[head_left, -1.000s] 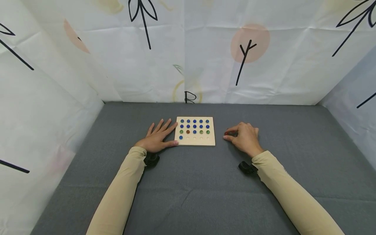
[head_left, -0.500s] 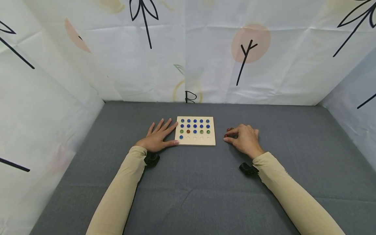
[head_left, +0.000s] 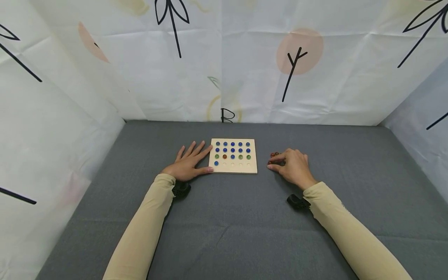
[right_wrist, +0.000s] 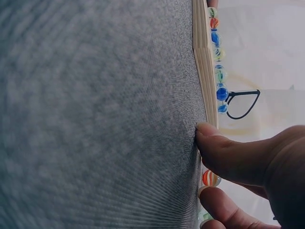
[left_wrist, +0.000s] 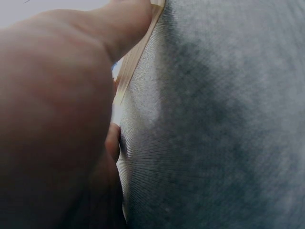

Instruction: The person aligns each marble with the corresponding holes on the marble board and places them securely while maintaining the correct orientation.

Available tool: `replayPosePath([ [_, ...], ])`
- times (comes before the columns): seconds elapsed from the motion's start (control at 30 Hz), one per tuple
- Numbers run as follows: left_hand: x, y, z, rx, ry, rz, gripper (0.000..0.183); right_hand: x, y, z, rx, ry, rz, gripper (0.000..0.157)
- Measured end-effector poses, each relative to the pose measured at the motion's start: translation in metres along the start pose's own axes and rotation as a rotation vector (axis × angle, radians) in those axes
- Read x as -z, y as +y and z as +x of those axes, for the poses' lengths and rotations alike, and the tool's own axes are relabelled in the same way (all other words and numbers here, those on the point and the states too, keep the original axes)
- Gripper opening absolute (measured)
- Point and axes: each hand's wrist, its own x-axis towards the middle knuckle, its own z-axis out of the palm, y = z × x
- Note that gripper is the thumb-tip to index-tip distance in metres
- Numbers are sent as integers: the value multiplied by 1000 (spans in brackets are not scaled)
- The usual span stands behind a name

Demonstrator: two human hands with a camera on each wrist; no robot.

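A pale wooden board (head_left: 233, 170) with rows of shallow holes lies on the table. Blue marbles (head_left: 232, 150) fill most of its filled spots, along with a few green ones and a brown-red marble (head_left: 224, 156). My left hand (head_left: 185, 166) lies flat with fingers spread, its thumb and index finger touching the board's left edge. To the right of the board, my right hand (head_left: 293, 166) curls thumb and fingers around a red-striped marble (right_wrist: 209, 178) at table level. More red marbles (head_left: 274, 154) show just beyond the index finger. The palm hides whatever lies beneath it.
Grey cloth (head_left: 224, 233) covers the table. A white printed curtain (head_left: 252, 77) rises along the back and both sides. Black wrist cameras (head_left: 181, 189) sit beneath both wrists. A green marble (right_wrist: 206, 217) shows low in the right wrist view, by the fingers.
My right hand has shifted slightly and its fingers have moved, so more red marbles show beyond the index finger. The left hand and the board stay in place.
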Motion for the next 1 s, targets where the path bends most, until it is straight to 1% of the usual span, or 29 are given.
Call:
replayPosePath([
  [0.17,4,6,-4,-5,-9,-21,91,0,1,0,26,4,14,20],
  [0.43,1,2,-2,4,-4,9,92,4,-1,1,43,9,22,18],
  [0.73,7,11,-6,-7,-2,-6,87,12,-9,2,85,44,32,19],
  [0.87,6,9,-5,-2,-6,2,88,13,-15,2,112,53,34,19],
  [1.0,3,4,-2,7,-12,18,91,12,-22,2,121,42,37,19],
])
